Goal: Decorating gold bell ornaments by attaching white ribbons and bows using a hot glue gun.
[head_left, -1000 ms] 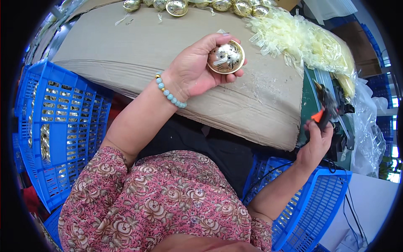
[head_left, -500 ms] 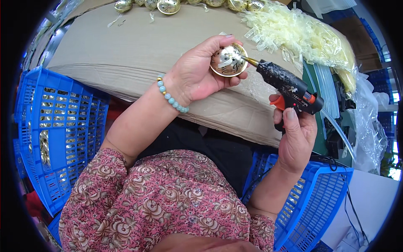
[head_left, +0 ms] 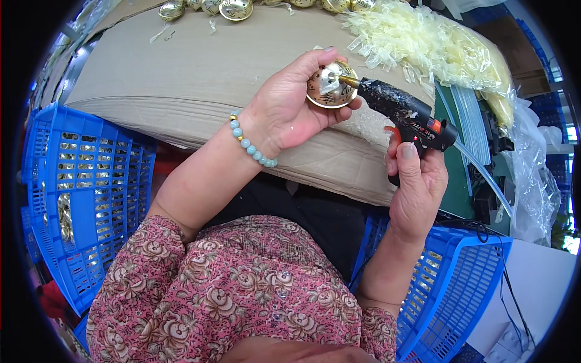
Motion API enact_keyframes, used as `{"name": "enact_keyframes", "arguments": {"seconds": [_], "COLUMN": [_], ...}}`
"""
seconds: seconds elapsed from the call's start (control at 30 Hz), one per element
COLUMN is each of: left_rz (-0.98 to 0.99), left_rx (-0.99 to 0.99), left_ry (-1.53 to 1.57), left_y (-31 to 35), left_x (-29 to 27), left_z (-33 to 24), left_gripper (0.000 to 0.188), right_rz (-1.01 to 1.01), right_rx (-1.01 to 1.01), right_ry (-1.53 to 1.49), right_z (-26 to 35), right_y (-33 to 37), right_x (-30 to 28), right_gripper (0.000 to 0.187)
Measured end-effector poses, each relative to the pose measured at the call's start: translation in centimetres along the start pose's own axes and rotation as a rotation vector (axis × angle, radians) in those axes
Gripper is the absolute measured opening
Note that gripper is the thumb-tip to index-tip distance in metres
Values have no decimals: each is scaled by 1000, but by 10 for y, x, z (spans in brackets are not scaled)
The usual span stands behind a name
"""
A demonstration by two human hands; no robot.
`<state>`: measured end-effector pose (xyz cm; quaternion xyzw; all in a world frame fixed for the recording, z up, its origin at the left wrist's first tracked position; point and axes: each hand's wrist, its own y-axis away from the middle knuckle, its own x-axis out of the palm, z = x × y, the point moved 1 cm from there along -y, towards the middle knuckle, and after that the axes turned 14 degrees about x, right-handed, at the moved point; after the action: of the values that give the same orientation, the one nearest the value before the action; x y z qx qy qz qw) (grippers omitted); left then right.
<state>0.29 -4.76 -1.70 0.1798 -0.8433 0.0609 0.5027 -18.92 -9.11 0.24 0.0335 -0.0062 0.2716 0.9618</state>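
My left hand [head_left: 296, 100] is closed around a shiny gold half-dome ornament [head_left: 339, 94] with dark printed markings. A small whitish, translucent piece lies on the dome near its top. In my right hand [head_left: 419, 184] is a black glue gun [head_left: 399, 104] with an orange trigger, and a clear glue stick [head_left: 481, 169] trails from its back end. The gun's brass nozzle [head_left: 350, 80] points left and meets the dome beside the whitish piece, or is just over it; I cannot tell whether it touches. Both hands are above the cardboard-covered table [head_left: 200, 78].
Several gold ornaments [head_left: 236, 8] line the table's far edge. A heap of pale yellow translucent strips [head_left: 411, 36] lies at the far right, near glue sticks [head_left: 469, 115] and clear plastic wrap [head_left: 535, 181]. Blue crates stand left [head_left: 85, 236] and right [head_left: 448, 290]. A black cable [head_left: 508, 284] hangs at right.
The glue gun has moved left, its nozzle now farther across the dome. My left hand has shifted only slightly, still holding the ornament.
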Motion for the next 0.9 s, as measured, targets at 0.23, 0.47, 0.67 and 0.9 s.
{"name": "enact_keyframes", "arguments": {"seconds": [0.23, 0.47, 0.67, 0.9], "left_rz": [61, 87, 75, 52], "left_rx": [-16, 116, 126, 132], "left_ry": [-5, -114, -101, -86], "left_y": [2, 3, 5, 5], "left_x": [-4, -15, -19, -28], "left_z": [-6, -29, -32, -32], "left_gripper": [29, 25, 26, 31], "right_rz": [-72, -655, -572, -431], "right_rx": [19, 150, -553, -617], "right_ry": [67, 1078, 1081, 1299], "right_z": [3, 17, 26, 10], "right_y": [-5, -32, -61, -136], "right_x": [-22, -87, -14, 6], "right_gripper": [23, 30, 17, 18]}}
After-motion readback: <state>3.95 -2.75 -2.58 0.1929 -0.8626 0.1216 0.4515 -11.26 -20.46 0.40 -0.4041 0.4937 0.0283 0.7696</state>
